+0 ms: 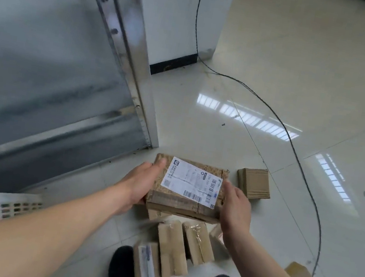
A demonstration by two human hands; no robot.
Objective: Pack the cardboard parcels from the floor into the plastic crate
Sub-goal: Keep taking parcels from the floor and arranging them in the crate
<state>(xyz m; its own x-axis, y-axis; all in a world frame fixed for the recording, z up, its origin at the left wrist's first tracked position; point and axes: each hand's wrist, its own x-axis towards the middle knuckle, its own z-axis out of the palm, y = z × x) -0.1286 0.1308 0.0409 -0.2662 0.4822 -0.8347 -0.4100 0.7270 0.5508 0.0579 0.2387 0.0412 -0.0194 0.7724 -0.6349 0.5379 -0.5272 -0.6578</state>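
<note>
A flat brown cardboard parcel (pixel 183 207) with a white shipping label is held above the floor between both hands. My left hand (pixel 139 183) grips its left edge, thumb on top. On the right edge, my right hand (pixel 236 210) holds it with the fingers wrapped down the side. Several more cardboard parcels (pixel 170 247) lie on the tiles below, between my black shoes. The cream perforated plastic crate (pixel 3 206) stands at the lower left, partly behind my left forearm.
One small box (pixel 253 183) lies right of the held parcel and another box (pixel 301 276) at the lower right. A black cable (pixel 295 152) curves over the glossy tiles. A metal-framed glass door (pixel 67 70) fills the left side.
</note>
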